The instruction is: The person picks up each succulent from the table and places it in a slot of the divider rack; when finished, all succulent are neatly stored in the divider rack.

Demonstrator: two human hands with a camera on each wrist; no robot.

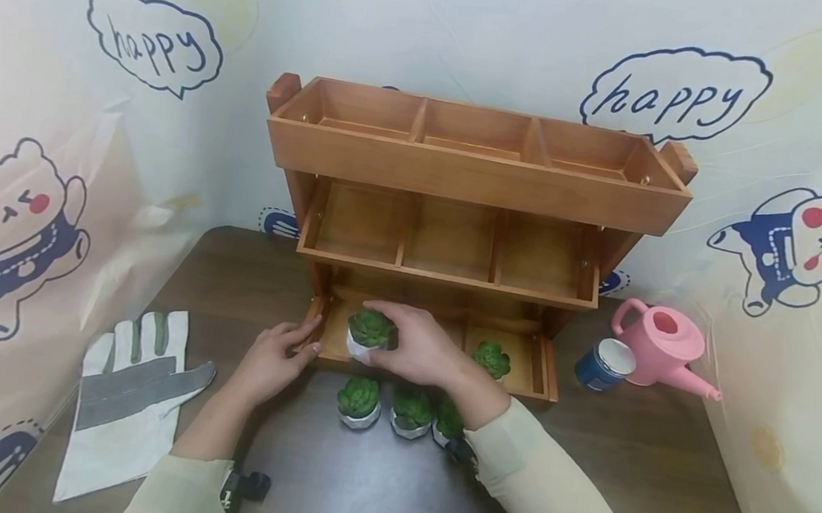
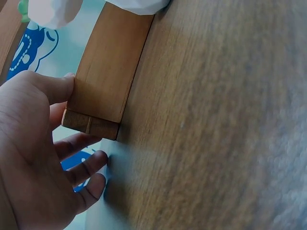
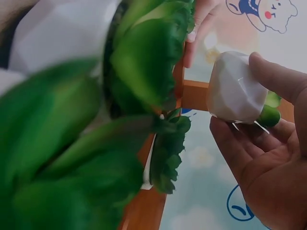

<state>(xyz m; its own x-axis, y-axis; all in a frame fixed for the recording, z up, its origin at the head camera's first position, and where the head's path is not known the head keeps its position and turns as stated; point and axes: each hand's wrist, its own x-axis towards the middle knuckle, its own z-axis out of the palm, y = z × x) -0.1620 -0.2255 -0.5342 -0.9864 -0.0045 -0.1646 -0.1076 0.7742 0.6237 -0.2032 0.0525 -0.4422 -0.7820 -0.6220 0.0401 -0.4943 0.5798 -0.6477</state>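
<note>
A three-tier wooden plant stand (image 1: 478, 172) stands on the table. My right hand (image 1: 420, 348) holds a potted succulent (image 1: 368, 331) over the left part of the bottom tier; the right wrist view shows its white faceted pot (image 3: 235, 91) between thumb and fingers. At the left end of that tier, my left hand (image 1: 274, 363) grips the corner, thumb against the front board (image 2: 110, 62) and fingers around the end. Another succulent (image 1: 492, 360) sits in the bottom tier's right compartment. Three more succulents (image 1: 358, 400) stand in a row before the stand, the rightmost partly hidden by my right arm.
A white and grey work glove (image 1: 126, 394) lies on the table at the left. Right of the stand are a blue can with a white top (image 1: 604, 364) and a pink watering can (image 1: 663, 343). Printed cloth hangs behind and at both sides.
</note>
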